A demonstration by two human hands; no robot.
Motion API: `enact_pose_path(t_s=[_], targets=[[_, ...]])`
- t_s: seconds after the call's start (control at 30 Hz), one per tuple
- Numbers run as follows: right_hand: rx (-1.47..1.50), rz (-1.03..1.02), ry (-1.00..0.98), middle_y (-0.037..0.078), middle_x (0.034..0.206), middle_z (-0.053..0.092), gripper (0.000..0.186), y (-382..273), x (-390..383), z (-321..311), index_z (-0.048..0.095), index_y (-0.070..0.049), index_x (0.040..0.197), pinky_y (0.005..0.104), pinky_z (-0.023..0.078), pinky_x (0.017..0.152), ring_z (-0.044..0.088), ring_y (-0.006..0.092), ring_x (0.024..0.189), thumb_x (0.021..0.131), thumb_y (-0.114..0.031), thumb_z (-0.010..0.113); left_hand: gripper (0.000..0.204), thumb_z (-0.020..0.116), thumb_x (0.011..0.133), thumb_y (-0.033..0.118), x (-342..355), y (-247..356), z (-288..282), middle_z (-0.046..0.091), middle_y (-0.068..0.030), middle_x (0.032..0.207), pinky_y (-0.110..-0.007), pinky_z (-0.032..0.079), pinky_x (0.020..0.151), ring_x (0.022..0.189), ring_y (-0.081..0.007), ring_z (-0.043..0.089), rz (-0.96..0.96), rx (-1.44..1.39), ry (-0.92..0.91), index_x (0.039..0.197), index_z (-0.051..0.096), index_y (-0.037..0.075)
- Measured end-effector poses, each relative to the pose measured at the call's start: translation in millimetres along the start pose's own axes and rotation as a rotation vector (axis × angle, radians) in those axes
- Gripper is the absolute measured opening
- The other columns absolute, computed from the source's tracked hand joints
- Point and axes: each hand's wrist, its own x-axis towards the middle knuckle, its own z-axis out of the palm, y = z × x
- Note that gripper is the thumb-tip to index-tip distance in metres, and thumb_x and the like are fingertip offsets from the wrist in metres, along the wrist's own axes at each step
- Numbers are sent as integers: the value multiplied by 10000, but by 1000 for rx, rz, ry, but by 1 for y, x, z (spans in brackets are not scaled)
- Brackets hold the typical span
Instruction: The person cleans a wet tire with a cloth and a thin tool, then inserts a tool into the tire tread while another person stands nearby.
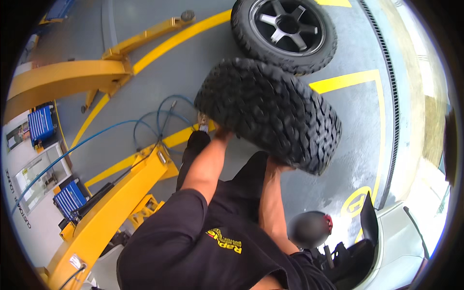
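A large black tyre with chunky tread [268, 106] is tilted across the middle of the head view, held in both of my hands at its near underside. My left hand [223, 133] grips it toward the left, fingers mostly tucked out of sight beneath. My right hand [279, 165] grips the lower right part, its fingertips also largely hidden by the rubber. Just beyond, a second tyre on a black and silver spoked wheel [285, 38] lies flat on the grey floor. My shoe [203, 124] shows just left of the held tyre.
Yellow lift arms [87, 72] and a yellow post [108, 212] occupy the left, with a coiled blue hose [150, 123] and blue tool carts [41, 123]. At lower right are a person's blurred head [308, 228] and a white vehicle [401, 241]. A drain grate [394, 96] runs along the right.
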Motion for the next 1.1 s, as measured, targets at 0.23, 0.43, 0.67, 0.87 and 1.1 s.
enact_pose_path(t_s=[0.23, 0.43, 0.67, 0.87, 1.1], targets=[[-212, 83, 342, 105, 1525, 604, 820, 94, -61, 11, 587, -117, 1508, 529, 403, 1224, 508, 301, 1469, 1000, -739, 426, 647, 403, 1141, 545, 45, 73, -62, 593, -114, 1554, -491, 450, 1200, 1426, -347, 559, 153, -102, -21, 1590, 502, 90], [-2115, -283, -939, 240, 1504, 549, 649, -52, -114, 70, 522, -6, 1497, 502, 467, 1099, 530, 349, 1408, 1009, -379, 732, 645, 399, 1144, 543, 49, 101, -138, 592, -114, 1554, -490, 451, 1198, 1427, -348, 558, 297, -184, 47, 1592, 500, 90], [-1906, -430, -604, 286, 1603, 423, 991, -19, 36, 107, 370, 79, 1606, 554, 253, 1253, 367, 441, 1500, 993, -650, 640, 643, 393, 1148, 541, 37, 137, -169, 591, -114, 1555, -489, 453, 1196, 1428, -348, 557, 374, -186, 8, 1594, 498, 89], [-2213, -566, -616, 257, 1568, 477, 988, 82, -42, 146, 410, -6, 1612, 570, 250, 1246, 398, 464, 1477, 962, -721, 618, 641, 388, 1152, 539, -13, 160, -191, 590, -114, 1555, -488, 454, 1194, 1428, -349, 556, 493, -43, -26, 1596, 496, 89], [-2543, -606, -525, 247, 1546, 491, 1013, 242, -32, 248, 455, 8, 1562, 617, 223, 1247, 383, 435, 1504, 917, -740, 677, 618, 378, 1169, 503, -115, 160, -164, 588, -122, 1548, -477, 456, 1188, 1426, -340, 557, 469, -161, 204, 1603, 482, 74]])
